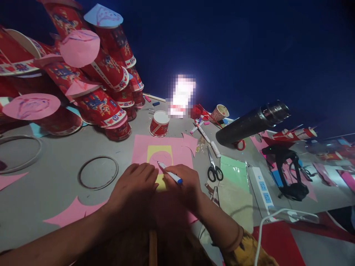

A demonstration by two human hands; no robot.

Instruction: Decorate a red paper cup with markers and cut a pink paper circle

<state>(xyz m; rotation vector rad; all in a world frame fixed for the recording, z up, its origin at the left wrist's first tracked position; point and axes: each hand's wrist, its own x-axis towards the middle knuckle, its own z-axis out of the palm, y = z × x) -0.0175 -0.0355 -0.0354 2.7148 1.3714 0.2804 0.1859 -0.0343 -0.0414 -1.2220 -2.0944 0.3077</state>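
My right hand (186,184) is closed around a white marker pen (169,173) with a blue end, its tip touching a yellow paper square (160,152). A pink paper disc (160,158) lies on that square, and a larger pink sheet (181,151) sits under both on the grey table (55,192). My left hand (135,186) rests fingers-down on the near edge of the papers, pressing them flat, right beside my right hand.
Stacked red paper cups with pink and blue paper discs (91,85) fill the back left. A lone red cup (159,123), scissors (213,168), markers (203,133), a black flask (251,123), a power strip (262,188), wire rings (97,171) and pink scraps (72,212) lie around.
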